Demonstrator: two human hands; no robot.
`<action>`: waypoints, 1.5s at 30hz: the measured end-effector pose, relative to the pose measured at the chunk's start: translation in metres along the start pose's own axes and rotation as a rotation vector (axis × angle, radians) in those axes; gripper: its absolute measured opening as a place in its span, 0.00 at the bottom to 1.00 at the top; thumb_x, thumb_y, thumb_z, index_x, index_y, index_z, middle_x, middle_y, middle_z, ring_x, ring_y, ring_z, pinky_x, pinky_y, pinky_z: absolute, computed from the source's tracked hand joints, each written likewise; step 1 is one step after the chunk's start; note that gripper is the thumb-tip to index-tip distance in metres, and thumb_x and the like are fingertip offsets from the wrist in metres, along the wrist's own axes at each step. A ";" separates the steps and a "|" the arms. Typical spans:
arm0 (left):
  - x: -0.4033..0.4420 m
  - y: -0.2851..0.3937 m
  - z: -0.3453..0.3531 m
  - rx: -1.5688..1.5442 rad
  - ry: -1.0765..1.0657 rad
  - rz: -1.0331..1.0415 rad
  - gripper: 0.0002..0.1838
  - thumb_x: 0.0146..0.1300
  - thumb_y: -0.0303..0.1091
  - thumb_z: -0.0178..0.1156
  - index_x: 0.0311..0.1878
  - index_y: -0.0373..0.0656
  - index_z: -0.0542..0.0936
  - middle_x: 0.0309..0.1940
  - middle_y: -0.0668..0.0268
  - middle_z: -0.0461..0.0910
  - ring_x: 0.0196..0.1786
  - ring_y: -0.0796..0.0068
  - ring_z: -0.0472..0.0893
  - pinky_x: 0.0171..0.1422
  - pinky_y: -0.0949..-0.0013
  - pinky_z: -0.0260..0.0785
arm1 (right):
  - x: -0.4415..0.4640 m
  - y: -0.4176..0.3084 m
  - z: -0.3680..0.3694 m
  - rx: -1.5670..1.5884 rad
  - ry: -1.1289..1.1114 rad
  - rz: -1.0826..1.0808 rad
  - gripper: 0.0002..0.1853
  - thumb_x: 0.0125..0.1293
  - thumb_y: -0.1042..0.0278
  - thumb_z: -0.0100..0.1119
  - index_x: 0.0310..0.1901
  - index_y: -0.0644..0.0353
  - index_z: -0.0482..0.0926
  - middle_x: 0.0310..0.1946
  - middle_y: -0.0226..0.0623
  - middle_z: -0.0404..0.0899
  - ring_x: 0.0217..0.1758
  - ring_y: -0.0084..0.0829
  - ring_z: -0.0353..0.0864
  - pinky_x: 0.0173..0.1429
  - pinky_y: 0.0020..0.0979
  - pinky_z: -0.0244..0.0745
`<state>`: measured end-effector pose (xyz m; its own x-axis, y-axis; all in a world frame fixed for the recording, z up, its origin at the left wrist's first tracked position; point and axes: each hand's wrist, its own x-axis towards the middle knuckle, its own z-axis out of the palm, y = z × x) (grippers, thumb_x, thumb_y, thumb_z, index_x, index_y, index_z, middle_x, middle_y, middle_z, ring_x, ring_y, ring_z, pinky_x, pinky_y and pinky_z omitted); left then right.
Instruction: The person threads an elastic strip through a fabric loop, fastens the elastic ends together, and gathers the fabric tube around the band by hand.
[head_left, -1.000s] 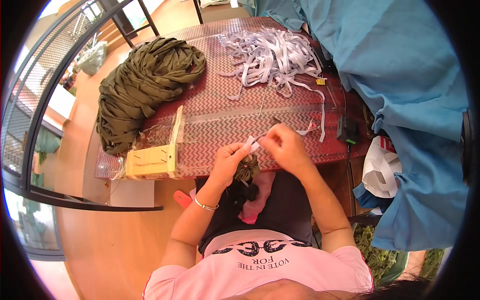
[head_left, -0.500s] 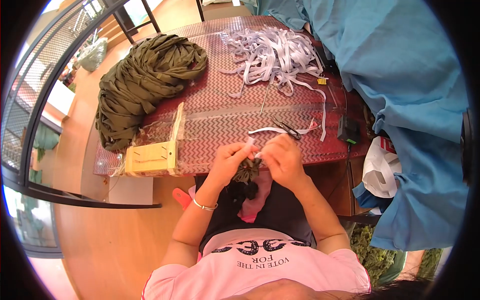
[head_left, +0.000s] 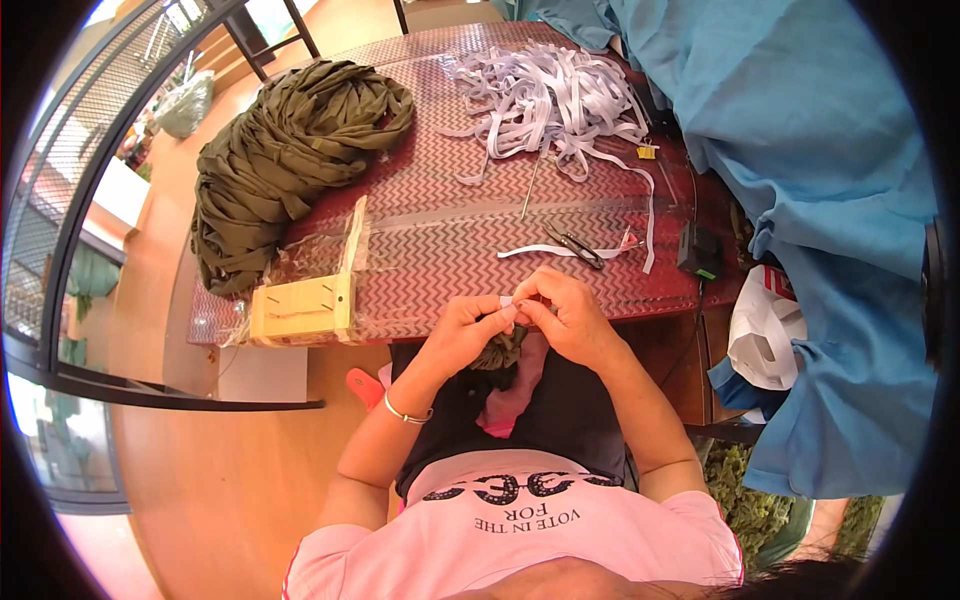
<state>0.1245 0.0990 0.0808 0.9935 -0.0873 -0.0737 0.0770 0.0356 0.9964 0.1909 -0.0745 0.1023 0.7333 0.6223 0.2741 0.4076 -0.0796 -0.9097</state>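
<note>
Over the table's near edge, my left hand (head_left: 464, 332) and my right hand (head_left: 566, 322) meet with thumbs and fingertips pinched together. Between them shows the short end of a white elastic strip (head_left: 506, 300). Gathered olive fabric (head_left: 498, 352) hangs just below the fingers, partly hidden by them. Which fingers grip the fabric I cannot make out. Beyond my right hand lie dark thread snips (head_left: 574, 246), across a loose white strip (head_left: 530, 250). Farther back, a thin metal rod (head_left: 532, 190) points toward the white pile.
A large olive fabric coil (head_left: 290, 160) and a heap of white elastic strips (head_left: 560, 105) cover the back of the table (head_left: 420, 250). A wooden block with nails (head_left: 300, 310) is taped front left. At right are a black box (head_left: 699, 250), a yellow clip (head_left: 646, 153) and blue cloth (head_left: 810, 200).
My hands have come closer together, fingertips now touching. The white strip end shows less, and the olive fabric is more covered by my hands. The view has shifted slightly.
</note>
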 end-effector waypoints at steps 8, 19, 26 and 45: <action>-0.002 0.017 0.004 -0.388 0.071 -0.034 0.05 0.62 0.26 0.61 0.37 0.35 0.82 0.33 0.68 0.81 0.37 0.82 0.78 0.44 0.77 0.72 | -0.011 -0.010 0.006 -0.248 0.122 -0.342 0.04 0.57 0.77 0.57 0.33 0.61 0.72 0.30 0.40 0.70 0.35 0.44 0.72 0.40 0.38 0.67; -0.006 0.006 -0.012 -0.325 -0.066 0.116 0.07 0.59 0.21 0.62 0.41 0.39 0.79 0.36 0.71 0.79 0.39 0.83 0.77 0.46 0.79 0.70 | -0.017 0.000 0.001 -0.152 -0.037 -0.145 0.06 0.58 0.73 0.60 0.35 0.64 0.75 0.29 0.40 0.73 0.36 0.42 0.75 0.41 0.36 0.70; -0.011 0.020 -0.017 -0.329 -0.062 0.031 0.09 0.56 0.19 0.62 0.41 0.39 0.78 0.35 0.70 0.80 0.40 0.82 0.78 0.47 0.78 0.70 | -0.021 -0.004 0.014 0.188 0.003 0.038 0.07 0.57 0.73 0.63 0.34 0.62 0.74 0.31 0.37 0.72 0.35 0.30 0.74 0.40 0.30 0.70; -0.015 -0.004 -0.010 -0.478 0.030 0.001 0.09 0.56 0.20 0.64 0.38 0.41 0.75 0.35 0.68 0.79 0.39 0.81 0.78 0.45 0.77 0.71 | -0.015 -0.017 0.016 -0.258 0.227 -0.302 0.08 0.54 0.71 0.63 0.32 0.61 0.73 0.27 0.36 0.71 0.34 0.41 0.72 0.41 0.39 0.65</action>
<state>0.1103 0.1103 0.0778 0.9950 -0.0584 -0.0810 0.0993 0.4902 0.8659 0.1641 -0.0703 0.1088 0.6498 0.4629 0.6029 0.7225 -0.1297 -0.6791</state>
